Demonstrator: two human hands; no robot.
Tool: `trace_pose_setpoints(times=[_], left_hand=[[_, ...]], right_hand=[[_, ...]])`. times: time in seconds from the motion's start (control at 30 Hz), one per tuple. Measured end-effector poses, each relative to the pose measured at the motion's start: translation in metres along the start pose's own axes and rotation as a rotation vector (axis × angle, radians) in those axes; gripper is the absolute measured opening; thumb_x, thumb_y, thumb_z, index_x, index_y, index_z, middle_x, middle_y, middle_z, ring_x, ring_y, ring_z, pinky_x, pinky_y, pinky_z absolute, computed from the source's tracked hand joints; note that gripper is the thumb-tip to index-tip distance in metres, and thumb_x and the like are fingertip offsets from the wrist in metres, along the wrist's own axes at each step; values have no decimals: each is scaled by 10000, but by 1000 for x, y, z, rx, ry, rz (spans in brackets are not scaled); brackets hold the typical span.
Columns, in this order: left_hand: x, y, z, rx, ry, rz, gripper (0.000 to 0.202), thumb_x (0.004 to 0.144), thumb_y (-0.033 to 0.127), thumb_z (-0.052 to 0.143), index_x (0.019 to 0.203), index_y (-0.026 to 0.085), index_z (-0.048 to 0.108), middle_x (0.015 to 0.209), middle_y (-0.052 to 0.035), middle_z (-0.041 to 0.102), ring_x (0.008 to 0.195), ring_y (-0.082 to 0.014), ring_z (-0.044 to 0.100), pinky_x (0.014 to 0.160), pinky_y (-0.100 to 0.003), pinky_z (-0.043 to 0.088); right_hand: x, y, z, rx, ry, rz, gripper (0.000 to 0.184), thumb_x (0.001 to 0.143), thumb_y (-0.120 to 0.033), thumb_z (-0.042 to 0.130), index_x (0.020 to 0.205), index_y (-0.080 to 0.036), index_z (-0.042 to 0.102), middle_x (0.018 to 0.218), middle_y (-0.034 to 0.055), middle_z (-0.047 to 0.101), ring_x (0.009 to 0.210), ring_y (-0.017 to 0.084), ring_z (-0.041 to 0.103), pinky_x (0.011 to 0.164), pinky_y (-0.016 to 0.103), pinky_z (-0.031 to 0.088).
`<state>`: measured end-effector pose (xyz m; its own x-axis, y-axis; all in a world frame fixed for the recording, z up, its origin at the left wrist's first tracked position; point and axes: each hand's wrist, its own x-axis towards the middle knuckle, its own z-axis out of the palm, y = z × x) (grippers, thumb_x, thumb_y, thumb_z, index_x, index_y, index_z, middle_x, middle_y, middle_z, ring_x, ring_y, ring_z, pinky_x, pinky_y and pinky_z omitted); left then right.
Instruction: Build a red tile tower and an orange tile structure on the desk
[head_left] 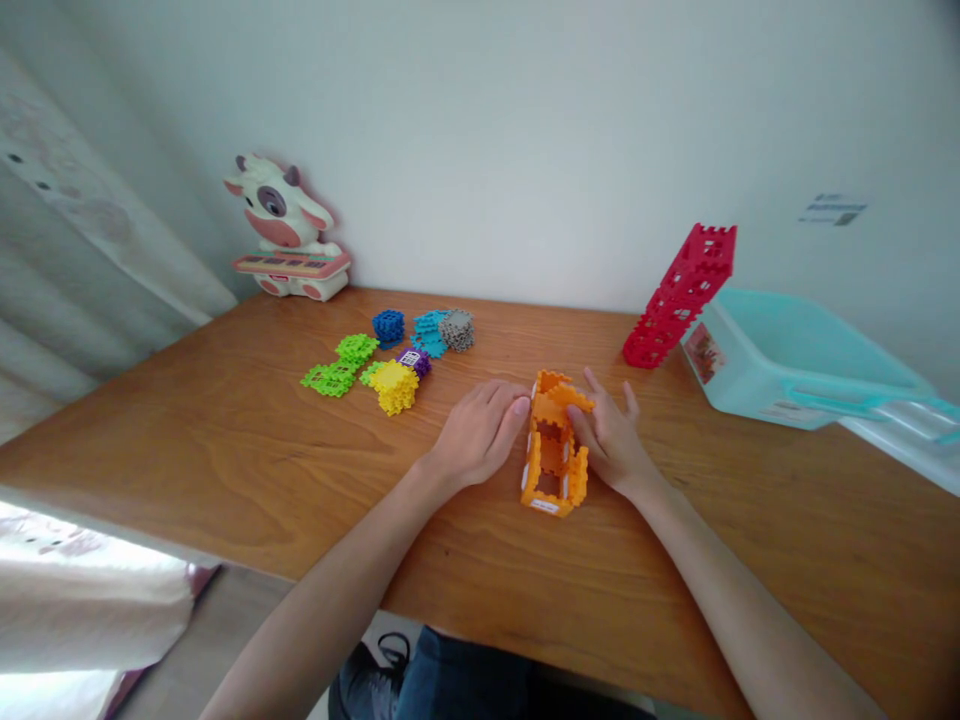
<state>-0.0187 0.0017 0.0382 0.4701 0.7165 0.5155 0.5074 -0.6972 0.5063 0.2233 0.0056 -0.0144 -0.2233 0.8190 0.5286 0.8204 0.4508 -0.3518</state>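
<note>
A box-like structure of orange interlocking plastic building tiles (551, 455) lies on the wooden table in front of me. Its top is partly uncovered, and a tilted orange tile (566, 398) sits at the far end. My left hand (484, 430) presses against the structure's left side, fingers together and thumb along the edge. On the other side, my right hand (611, 440) holds the tilted tile with its thumb near the tile's edge. Two of its fingers stick out, and the index finger is mostly hidden behind the orange tiles.
A tall red tile tower (679, 295) stands beside a turquoise bin (757, 375) at right. Left of my hands are yellow (395, 388), green (334, 378), purple (416, 361), dark blue (388, 328), light blue (429, 334) and grey tiles (457, 330). A cow toy keyboard (289, 235) stands behind.
</note>
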Motion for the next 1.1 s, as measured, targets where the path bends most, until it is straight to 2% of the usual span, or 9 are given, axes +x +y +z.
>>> trace_pose_setpoints(times=[0.1, 0.2, 0.3, 0.4, 0.5, 0.63, 0.8, 0.97, 1.1], left_hand=[[-2, 2, 0, -56, 37, 0, 444, 1102, 400, 231, 1204, 190, 610, 1183, -116, 695, 1143, -235, 637, 1032, -404, 491], [-3, 2, 1, -90, 39, -19, 455, 1097, 437, 231, 1249, 175, 570, 1204, -130, 680, 1157, -248, 627, 1033, -425, 484], [-3, 1, -1, -126, 15, -32, 479, 1081, 501, 250, 1255, 160, 539, 1182, -139, 663, 1110, -257, 627, 1001, -444, 489], [-1, -2, -9, -166, -35, 7, 554, 1002, 661, 367, 1198, 165, 515, 1128, -134, 633, 1039, -268, 616, 939, -452, 509], [0, -6, -18, -223, -137, 66, 734, 771, 816, 624, 1138, 200, 467, 1123, -113, 591, 1025, -275, 600, 920, -457, 525], [-1, -9, -23, -284, -222, 140, 973, 474, 728, 896, 1130, 241, 368, 1256, -131, 520, 1203, -318, 555, 1050, -501, 490], [-4, -4, -25, -309, -291, 134, 978, 491, 594, 951, 1184, 268, 343, 1360, -150, 473, 1333, -340, 485, 1127, -528, 439], [-2, -3, -32, -320, -262, 134, 946, 454, 543, 980, 1149, 283, 394, 1446, -156, 433, 1417, -383, 407, 1151, -569, 381], [-2, -8, -38, -338, -210, 42, 855, 500, 551, 965, 1101, 257, 433, 1258, -110, 532, 1167, -284, 537, 988, -437, 487]], right_hand=[[0, -4, -12, -154, 71, -45, 327, 1080, -372, 342, 1093, -195, 616, 1223, 160, 743, 1340, 321, 582, 1173, 634, 185], [0, -9, -28, -309, 159, -72, 283, 1049, -349, 448, 866, -198, 602, 975, 124, 774, 1000, 284, 723, 1070, 540, 341], [-5, -11, -44, -396, 201, -98, 321, 1001, -345, 550, 704, -224, 532, 606, 6, 655, 604, 190, 645, 843, 386, 459], [-12, -11, -54, -450, 232, -30, 367, 974, -385, 590, 653, -235, 496, 490, -30, 557, 453, 161, 543, 543, 297, 352], [-16, -10, -61, -427, 253, 24, 385, 986, -421, 568, 656, -236, 496, 505, -17, 574, 445, 165, 545, 482, 294, 281], [-13, -8, -66, -247, 226, -9, 326, 1023, -431, 499, 772, -234, 564, 712, 49, 700, 647, 214, 669, 618, 310, 437], [-13, -3, -71, -175, 86, 100, 327, 1014, -496, 484, 829, -254, 605, 673, 30, 700, 553, 218, 650, 533, 319, 411], [-14, 1, -83, -152, 131, 178, 386, 961, -532, 548, 682, -266, 580, 550, 7, 643, 459, 197, 604, 469, 309, 372], [-14, 7, -89, 55, 155, 282, 390, 939, -542, 597, 679, -252, 613, 605, 18, 707, 477, 183, 637, 470, 299, 455]])
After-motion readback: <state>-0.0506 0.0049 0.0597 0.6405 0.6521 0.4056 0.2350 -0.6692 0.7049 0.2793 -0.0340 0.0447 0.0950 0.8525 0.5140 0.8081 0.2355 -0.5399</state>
